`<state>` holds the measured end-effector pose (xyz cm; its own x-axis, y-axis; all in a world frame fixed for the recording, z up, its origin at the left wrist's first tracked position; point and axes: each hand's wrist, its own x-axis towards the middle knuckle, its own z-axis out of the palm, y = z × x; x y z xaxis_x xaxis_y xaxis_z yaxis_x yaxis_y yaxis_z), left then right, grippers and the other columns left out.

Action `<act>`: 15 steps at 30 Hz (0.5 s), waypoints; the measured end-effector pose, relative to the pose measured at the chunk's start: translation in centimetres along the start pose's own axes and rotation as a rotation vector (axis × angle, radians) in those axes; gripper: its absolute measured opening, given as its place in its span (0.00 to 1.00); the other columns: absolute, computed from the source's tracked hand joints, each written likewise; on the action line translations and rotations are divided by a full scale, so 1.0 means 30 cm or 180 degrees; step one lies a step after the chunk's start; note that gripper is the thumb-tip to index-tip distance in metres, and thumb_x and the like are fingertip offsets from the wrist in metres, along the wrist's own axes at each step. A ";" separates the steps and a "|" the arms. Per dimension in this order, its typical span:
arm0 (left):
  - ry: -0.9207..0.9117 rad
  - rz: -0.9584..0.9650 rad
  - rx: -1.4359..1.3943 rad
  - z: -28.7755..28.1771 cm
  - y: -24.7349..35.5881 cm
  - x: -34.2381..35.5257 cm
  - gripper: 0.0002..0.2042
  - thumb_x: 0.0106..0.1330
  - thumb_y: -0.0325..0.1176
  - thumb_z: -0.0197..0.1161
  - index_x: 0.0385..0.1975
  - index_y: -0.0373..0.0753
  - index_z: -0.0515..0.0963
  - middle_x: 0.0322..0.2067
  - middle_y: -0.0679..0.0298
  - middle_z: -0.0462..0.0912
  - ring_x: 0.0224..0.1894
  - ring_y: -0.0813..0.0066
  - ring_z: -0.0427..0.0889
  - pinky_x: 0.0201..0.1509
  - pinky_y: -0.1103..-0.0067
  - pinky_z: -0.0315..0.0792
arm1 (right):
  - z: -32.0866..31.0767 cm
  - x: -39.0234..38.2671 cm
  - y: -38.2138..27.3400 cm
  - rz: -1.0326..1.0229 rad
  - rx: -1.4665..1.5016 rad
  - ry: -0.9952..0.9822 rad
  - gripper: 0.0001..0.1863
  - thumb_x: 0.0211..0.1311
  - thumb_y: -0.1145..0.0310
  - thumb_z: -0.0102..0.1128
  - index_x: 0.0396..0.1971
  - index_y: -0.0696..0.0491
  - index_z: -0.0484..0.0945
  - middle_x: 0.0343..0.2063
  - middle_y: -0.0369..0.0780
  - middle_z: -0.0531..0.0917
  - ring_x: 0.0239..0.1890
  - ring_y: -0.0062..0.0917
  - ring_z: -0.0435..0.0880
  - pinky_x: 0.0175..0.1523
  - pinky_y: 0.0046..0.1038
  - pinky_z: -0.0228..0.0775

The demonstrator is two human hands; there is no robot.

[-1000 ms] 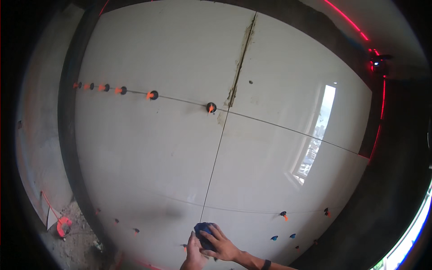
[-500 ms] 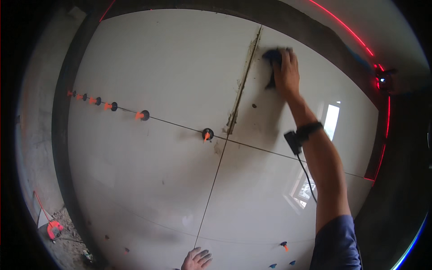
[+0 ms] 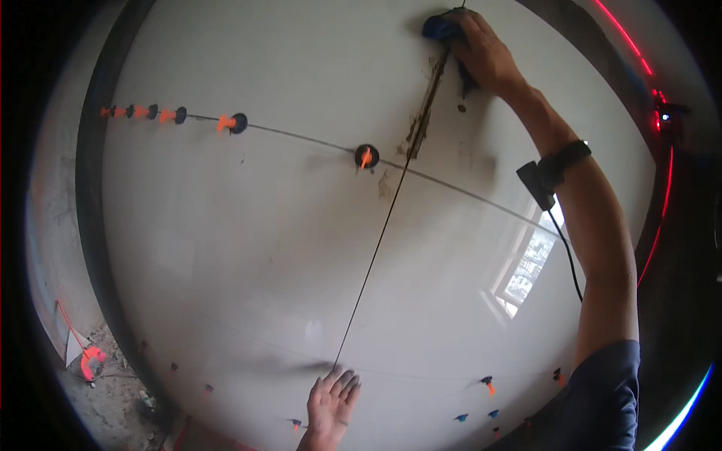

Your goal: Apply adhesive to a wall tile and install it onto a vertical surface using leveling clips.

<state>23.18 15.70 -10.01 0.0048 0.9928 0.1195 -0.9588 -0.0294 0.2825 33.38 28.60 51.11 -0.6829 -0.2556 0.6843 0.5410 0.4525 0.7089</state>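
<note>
pressing a blue cloth [image 3: 442,28] onto the white tiled floor [image 3: 248,248], the right hand [image 3: 485,52] is stretched far forward, at the top of the view. its fingers are curled over the cloth and hold it, right at the far end of the dirty grout joint [image 3: 425,113], where brown residue lies along the line. the right forearm carries a black wrist strap [image 3: 556,169] with a thin cable hanging from it.

the left hand [image 3: 331,402] is near the lower edge, flat and open with fingers spread, palm down on the tile just beside the near end of the long dark joint [image 3: 368,263]. it holds nothing.

a black and orange levelling clip [image 3: 366,156] stands where the joints cross, and more of them [image 3: 150,113] sit in a row to the left. small blue and orange clips [image 3: 489,387] are near the lower right. red laser lines [image 3: 662,203] run along the dark wall on the right.
</note>
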 end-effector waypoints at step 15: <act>0.0054 0.0043 -0.0532 0.051 -0.022 0.049 0.29 0.73 0.50 0.52 0.62 0.31 0.67 0.60 0.52 0.72 0.62 0.60 0.71 0.72 0.63 0.64 | -0.013 -0.611 -0.623 -0.0068 0.1136 -0.1091 0.28 0.51 0.77 0.61 0.56 0.52 0.73 0.59 0.50 0.72 0.67 0.49 0.65 0.70 0.41 0.62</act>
<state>24.26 16.99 -8.56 -0.0120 0.9943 0.1058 -0.9927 -0.0246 0.1185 35.97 24.48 25.39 -0.8466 0.0006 0.5322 0.3641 0.7299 0.5785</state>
